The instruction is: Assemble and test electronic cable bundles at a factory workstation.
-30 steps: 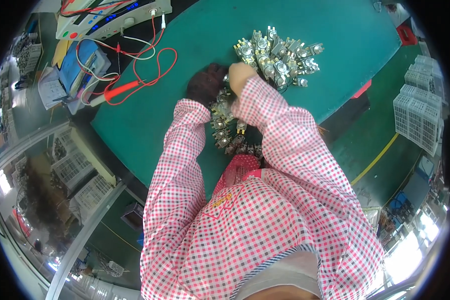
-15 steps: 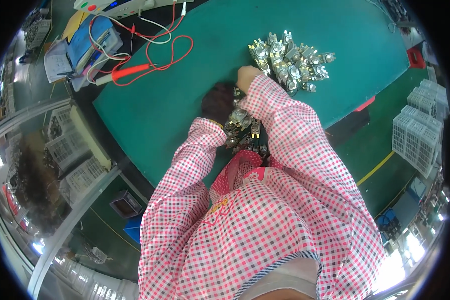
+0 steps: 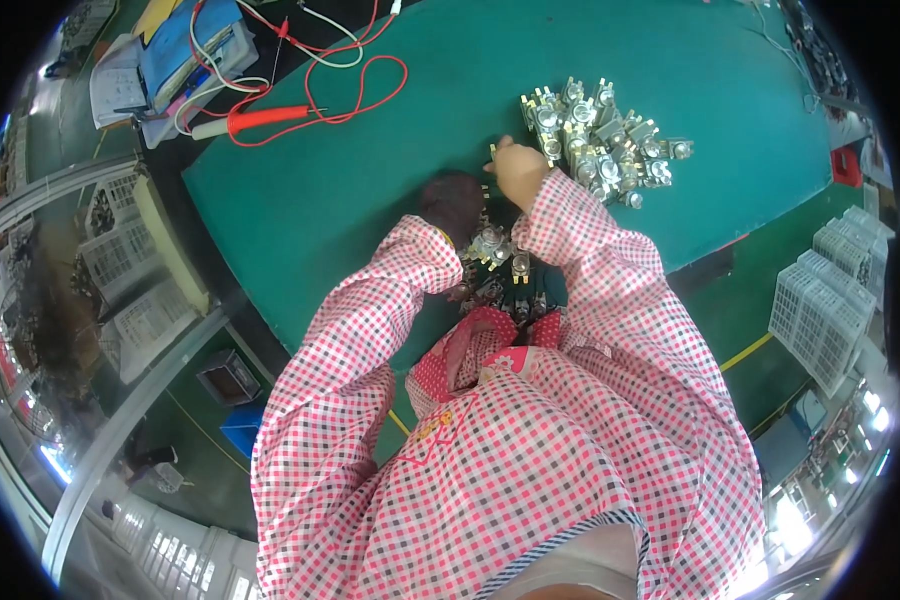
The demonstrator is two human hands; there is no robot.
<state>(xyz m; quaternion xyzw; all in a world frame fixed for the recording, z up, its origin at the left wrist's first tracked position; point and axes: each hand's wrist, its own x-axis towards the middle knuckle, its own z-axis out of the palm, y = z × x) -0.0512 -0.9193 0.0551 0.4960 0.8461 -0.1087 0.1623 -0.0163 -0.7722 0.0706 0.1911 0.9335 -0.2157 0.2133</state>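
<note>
Hidden bits
My left hand point(image 3: 452, 203) is shadowed, grip unclear; sleeves hide some metal parts point(image 3: 498, 268) near the worktop point(image 3: 370, 190) edge.

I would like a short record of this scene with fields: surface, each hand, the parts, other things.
surface: green table
left hand: in a dark glove, on the table beside small metal parts
right hand: bare, at the edge of the pile of metal parts; grip cannot be told
other things: red test leads at the far left; white crates at the right
</note>
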